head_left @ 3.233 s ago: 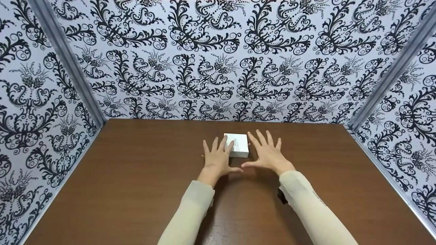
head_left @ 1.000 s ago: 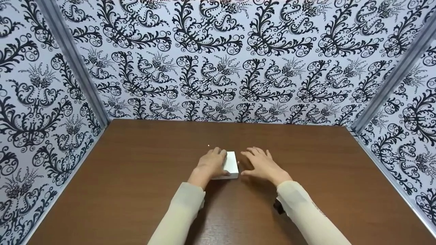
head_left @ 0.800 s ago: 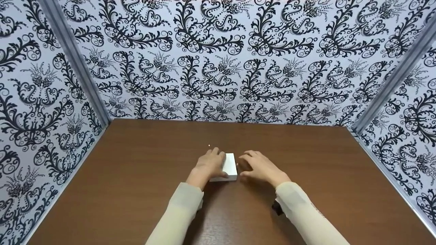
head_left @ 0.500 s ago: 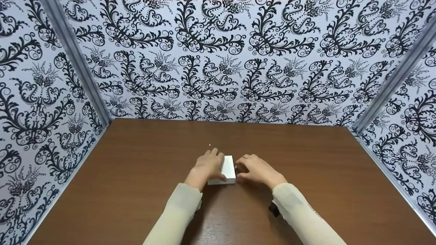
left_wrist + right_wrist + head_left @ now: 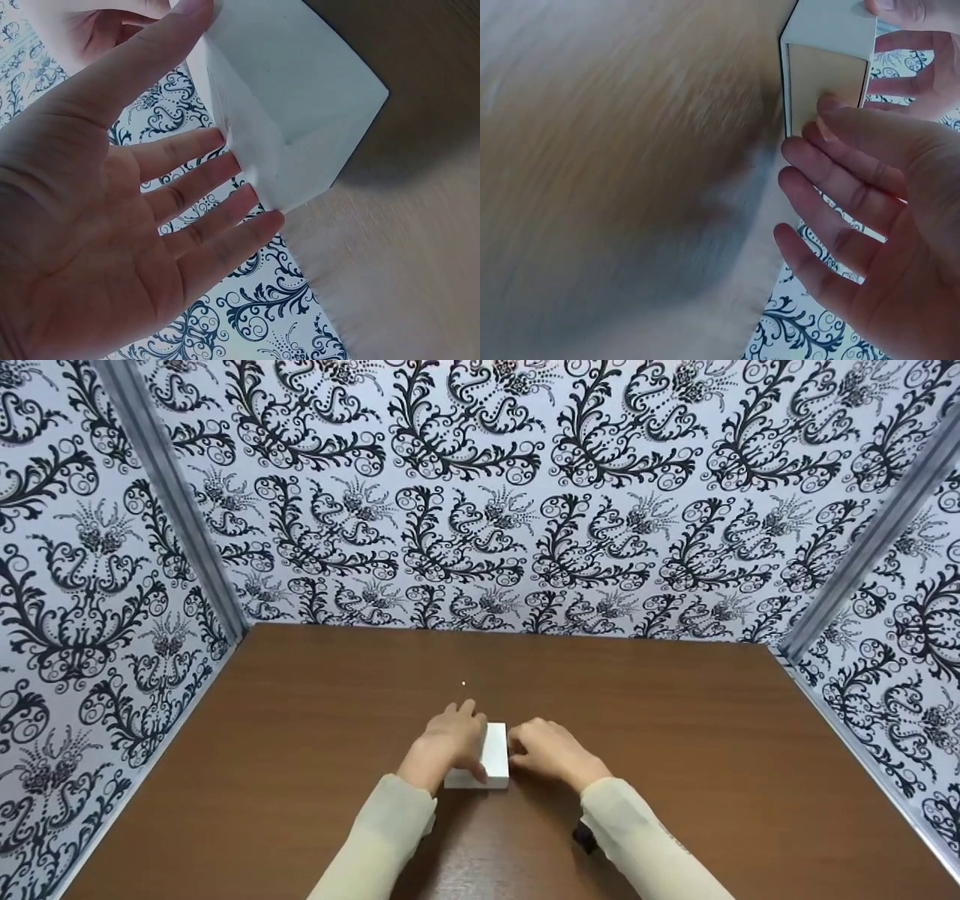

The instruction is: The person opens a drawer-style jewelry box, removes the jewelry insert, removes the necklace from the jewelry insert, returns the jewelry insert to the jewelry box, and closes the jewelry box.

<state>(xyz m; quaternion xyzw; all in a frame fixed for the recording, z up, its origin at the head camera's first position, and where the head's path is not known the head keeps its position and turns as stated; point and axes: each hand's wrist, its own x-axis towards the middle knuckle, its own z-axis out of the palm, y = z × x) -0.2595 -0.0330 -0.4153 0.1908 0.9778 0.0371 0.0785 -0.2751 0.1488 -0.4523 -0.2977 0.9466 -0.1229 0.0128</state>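
Extending from pale sleeves [image 5: 371,832], the left hand [image 5: 444,744] grips the white box [image 5: 496,751] between thumb and fingers, while the right hand [image 5: 551,750] has thumb and forefinger together at its cream end [image 5: 825,71]; whether they pinch anything, I cannot tell. The box rests on the brown table [image 5: 337,712], with a tiny white speck [image 5: 463,683] beyond it and, behind, a scroll-patterned wall [image 5: 480,510].

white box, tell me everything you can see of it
The white box is low and square-cornered, apparently card, with a plain top. A tan panel sits framed in its right side. It appears to lie flat on the brown table. The left hand holds it by thumb and fingertips; the right hand has thumb and index finger at the panel, perhaps pinching.
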